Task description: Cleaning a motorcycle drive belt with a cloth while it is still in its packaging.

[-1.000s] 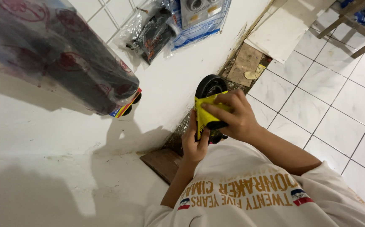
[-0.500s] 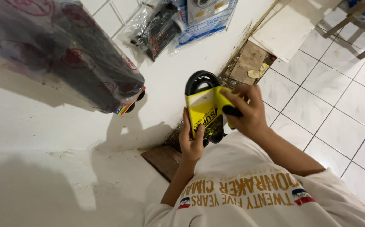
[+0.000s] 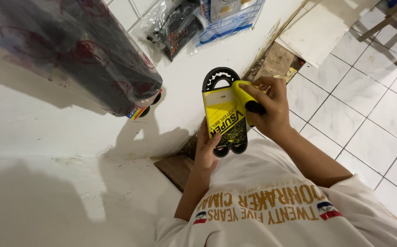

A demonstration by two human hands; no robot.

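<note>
Between both hands, the black toothed rubber belt in its yellow card sleeve [image 3: 223, 116] is gripped: left hand [image 3: 206, 153] below, right hand [image 3: 268, 109] pinching the top; a steadier lower hold seems wise.

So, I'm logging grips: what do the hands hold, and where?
Both hold one toothed black drive belt in a yellow sleeve: left hand at the bottom end, right hand on the upper right edge.

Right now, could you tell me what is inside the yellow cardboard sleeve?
A black toothed belt: its loops stick out of both ends of the yellow sleeve. The middle is covered.
</note>
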